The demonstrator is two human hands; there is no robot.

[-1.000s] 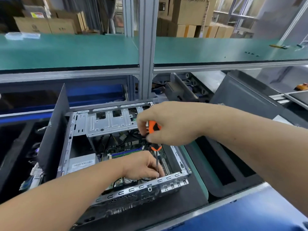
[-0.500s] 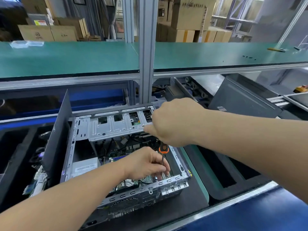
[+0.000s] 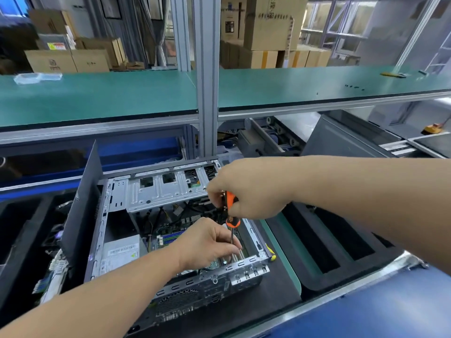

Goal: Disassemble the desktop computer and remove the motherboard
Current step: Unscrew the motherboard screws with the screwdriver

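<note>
Motherboard (image 3: 170, 236), the green circuit board with blue-and-green memory slots, lies flat on the floor of the open grey steel desktop case (image 3: 185, 284), which rests on a dark mat on the table (image 3: 280, 296). You look to be at the unscrewing stage: your right hand (image 3: 251, 189) has its grip clamped round the orange-and-black handle of the screwdriver (image 3: 230, 211), held nearly upright, while your left hand (image 3: 207, 242) pinches the thin steel shaft low down to steady the tip near the board's near right corner. The screw head itself is hidden behind your fingers (image 3: 234, 246), so whether it is loose cannot be told. Next you probably need to keep the shaft plumb, turn from the handle, and be ready to catch the screw with the lower hand. Room is tight: the perforated rear wall of the case stands just beside the tip, the right wall is close to the shaft, and the silver drive cage (image 3: 161, 189) overhangs the far end of the board beside your upper hand. Loose cables (image 3: 170, 211) run beneath that cage. Above the case the way is open for lifting straight up.
</note>
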